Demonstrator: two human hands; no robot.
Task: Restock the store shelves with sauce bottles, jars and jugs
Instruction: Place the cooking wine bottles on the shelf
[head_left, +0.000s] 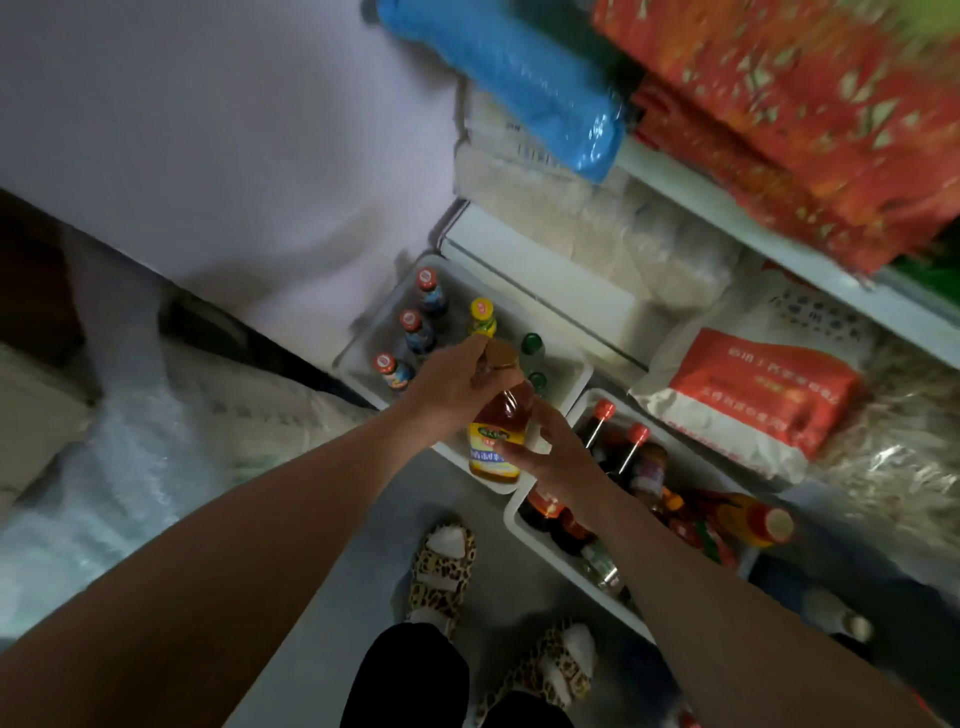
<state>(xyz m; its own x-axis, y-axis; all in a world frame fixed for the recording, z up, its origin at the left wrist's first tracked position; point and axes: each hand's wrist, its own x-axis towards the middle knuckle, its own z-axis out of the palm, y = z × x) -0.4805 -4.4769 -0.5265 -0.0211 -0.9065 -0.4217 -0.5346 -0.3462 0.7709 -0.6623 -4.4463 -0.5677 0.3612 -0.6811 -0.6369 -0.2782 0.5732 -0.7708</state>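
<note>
While my left hand (453, 384) curls round the neck just under the brown cap and my right hand (553, 451) pinches the labelled lower body, the amber sauce bottle (498, 426) hangs upright over the near edge of the left white bin (363, 338), which already holds red-, yellow- and green-capped bottles. Judged from this head view, the step in hand is moving one bottle between the bins, the right white bin (566, 566) lying crowded beside it. Next, I should lower it into a free gap without knocking its neighbours.
</note>
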